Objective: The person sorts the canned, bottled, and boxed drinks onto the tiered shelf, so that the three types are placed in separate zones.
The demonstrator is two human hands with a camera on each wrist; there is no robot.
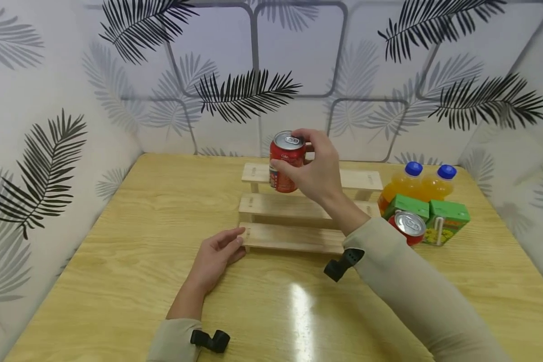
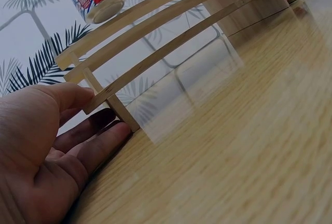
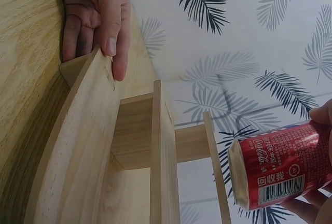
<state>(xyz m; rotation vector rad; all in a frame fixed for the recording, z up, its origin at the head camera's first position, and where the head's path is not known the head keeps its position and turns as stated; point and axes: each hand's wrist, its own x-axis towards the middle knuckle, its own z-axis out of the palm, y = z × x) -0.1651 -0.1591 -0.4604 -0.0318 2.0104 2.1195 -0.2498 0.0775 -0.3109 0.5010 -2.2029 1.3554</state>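
Observation:
A red cola can (image 1: 284, 182) hangs upright in my right hand (image 1: 319, 171), thumb on one side and fingers round the other. Its pale bottom (image 2: 106, 10) is above the left end of the top tier of a three-step wooden rack (image 1: 294, 237), with a gap visible in the right wrist view. My left hand (image 1: 214, 256) holds the left end of the lowest step. In the left wrist view, its thumb and a finger are at the board's corner (image 2: 98, 99), while other fingers lie low beside the rack's leg.
Right of the rack stand two orange drink bottles (image 1: 436, 186) with blue caps. In front of them are two green juice cartons (image 1: 450, 221) and another red can (image 1: 409, 226), partly behind my right sleeve. Leaf-patterned walls (image 1: 226, 130) border the wooden table (image 1: 117, 271).

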